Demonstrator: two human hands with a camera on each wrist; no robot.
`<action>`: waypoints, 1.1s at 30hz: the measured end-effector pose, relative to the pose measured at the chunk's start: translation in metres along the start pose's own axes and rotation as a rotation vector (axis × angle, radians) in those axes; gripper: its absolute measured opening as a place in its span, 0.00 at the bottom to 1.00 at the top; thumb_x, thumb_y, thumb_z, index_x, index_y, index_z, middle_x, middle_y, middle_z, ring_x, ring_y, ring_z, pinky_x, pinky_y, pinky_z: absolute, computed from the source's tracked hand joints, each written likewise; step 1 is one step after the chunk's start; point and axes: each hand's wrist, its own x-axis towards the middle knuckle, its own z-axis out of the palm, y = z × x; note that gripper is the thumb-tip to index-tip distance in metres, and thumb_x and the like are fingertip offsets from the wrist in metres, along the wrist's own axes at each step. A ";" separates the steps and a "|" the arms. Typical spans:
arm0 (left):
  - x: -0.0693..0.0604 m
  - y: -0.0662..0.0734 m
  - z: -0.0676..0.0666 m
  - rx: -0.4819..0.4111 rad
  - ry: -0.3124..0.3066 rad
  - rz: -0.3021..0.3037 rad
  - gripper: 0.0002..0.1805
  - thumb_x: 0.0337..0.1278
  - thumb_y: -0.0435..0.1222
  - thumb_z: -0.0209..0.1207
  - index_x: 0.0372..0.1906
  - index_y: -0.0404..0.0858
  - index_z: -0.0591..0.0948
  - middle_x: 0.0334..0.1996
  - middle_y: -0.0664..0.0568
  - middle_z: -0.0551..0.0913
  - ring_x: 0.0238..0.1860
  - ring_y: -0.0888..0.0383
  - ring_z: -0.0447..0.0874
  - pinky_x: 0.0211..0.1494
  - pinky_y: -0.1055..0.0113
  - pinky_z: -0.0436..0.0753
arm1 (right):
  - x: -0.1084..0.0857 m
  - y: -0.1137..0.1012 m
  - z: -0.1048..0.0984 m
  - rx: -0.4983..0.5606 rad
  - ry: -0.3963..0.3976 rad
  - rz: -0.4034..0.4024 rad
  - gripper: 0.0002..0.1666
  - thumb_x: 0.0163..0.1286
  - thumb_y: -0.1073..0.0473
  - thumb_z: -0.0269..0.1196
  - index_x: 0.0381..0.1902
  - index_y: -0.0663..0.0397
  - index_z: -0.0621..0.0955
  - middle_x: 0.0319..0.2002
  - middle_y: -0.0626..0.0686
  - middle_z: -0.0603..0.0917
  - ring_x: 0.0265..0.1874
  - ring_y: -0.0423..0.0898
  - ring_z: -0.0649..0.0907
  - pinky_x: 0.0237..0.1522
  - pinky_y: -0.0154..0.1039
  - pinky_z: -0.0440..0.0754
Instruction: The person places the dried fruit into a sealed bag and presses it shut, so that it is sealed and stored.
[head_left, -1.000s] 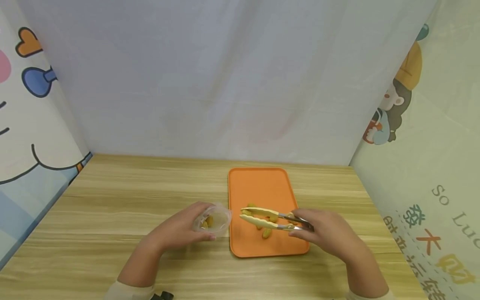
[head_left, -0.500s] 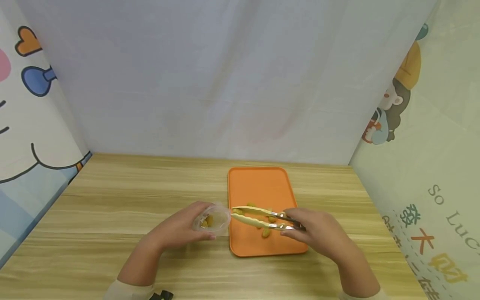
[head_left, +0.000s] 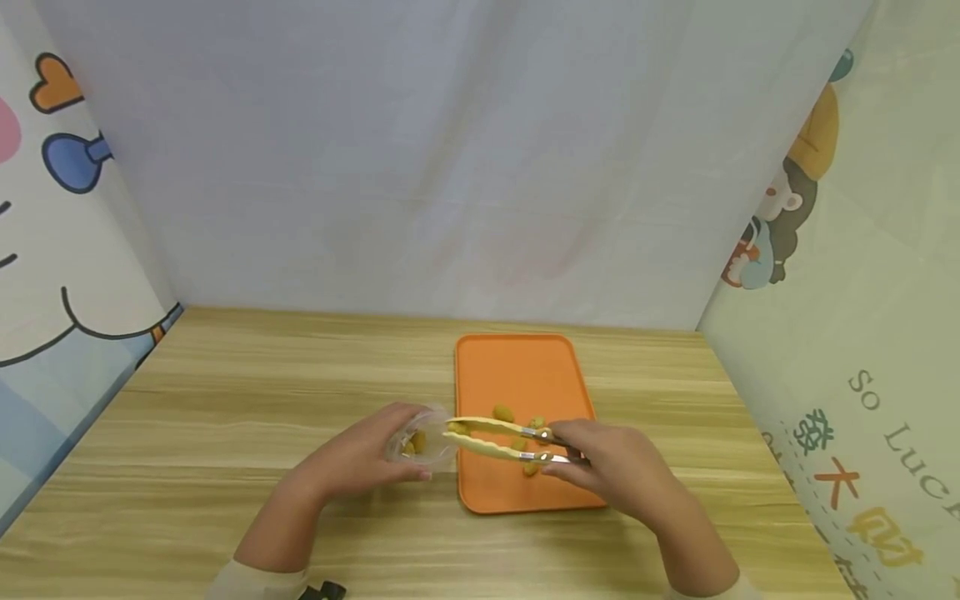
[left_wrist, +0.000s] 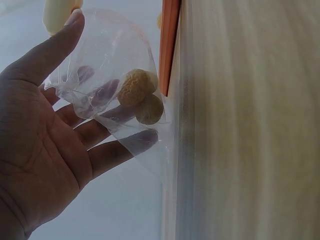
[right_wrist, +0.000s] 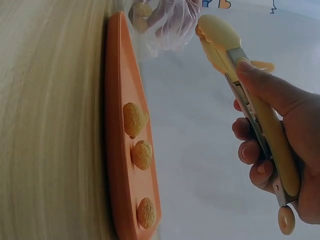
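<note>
At the far left we see a printed cloth [head_left: 67, 258] with a cartoon on it, and a white cloth [head_left: 390, 150] closes off the far side of the tabletop [head_left: 247, 417]. A black object [head_left: 324, 591] sits by the near edge, beside the left sleeve [head_left: 258, 582]. Our left hand [head_left: 356, 458] holds a clear bag [head_left: 437, 455] between thumb and fingers, just left of the tray, with a few wrinkled brown pieces [head_left: 417, 442] in it. At the bag's right side, the tongs [head_left: 487, 449] reach its mouth, another brown piece [head_left: 457, 428] between their tips. Under them lies an orange tray [head_left: 517, 371], and the tongs cross over its near half, partly hiding the loose pieces [head_left: 502, 413] there. Our right hand [head_left: 615, 467] grips the tongs by their handles, covering part of the tray's right edge. Farthest right hangs a pale cloth [head_left: 870, 275] with lettering and a cartoon figure. Compared with a second ago, the tongs and right hand have moved left, carrying the piece from above the tray to the bag; the left hand, bag and tray have stayed put.
</note>
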 end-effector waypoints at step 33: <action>0.001 0.007 0.005 0.003 0.008 -0.025 0.39 0.49 0.53 0.71 0.67 0.55 0.69 0.59 0.56 0.76 0.53 0.57 0.76 0.58 0.51 0.75 | -0.004 0.003 -0.014 0.073 0.015 0.099 0.33 0.55 0.35 0.71 0.53 0.41 0.76 0.33 0.35 0.75 0.18 0.28 0.66 0.18 0.25 0.68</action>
